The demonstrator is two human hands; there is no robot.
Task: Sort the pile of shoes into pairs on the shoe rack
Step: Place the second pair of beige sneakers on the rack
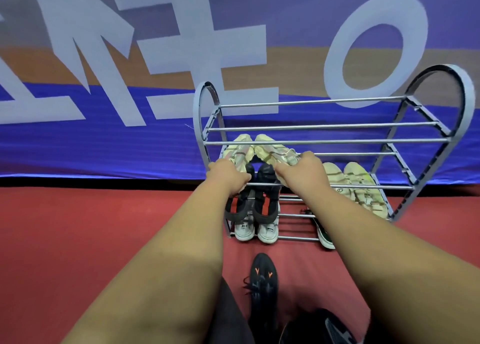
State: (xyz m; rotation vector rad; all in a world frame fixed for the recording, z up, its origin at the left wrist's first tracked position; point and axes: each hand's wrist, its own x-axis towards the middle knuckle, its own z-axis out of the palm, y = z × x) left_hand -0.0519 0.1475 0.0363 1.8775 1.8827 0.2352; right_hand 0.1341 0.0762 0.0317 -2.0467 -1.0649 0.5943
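Note:
A grey metal shoe rack stands against a banner wall. My left hand grips the heel of one pale yellow-green sneaker, and my right hand grips its mate; both shoes lie side by side under the rack's upper bars, toes to the wall. Below them sits a black pair, and lower still a white pair. A cream pair rests at the right of the rack.
On the red floor in front lies a black sneaker with orange marks, and another dark shoe shows at the bottom edge. A green-and-white shoe pokes out by the rack's lowest bars. The blue banner backs everything.

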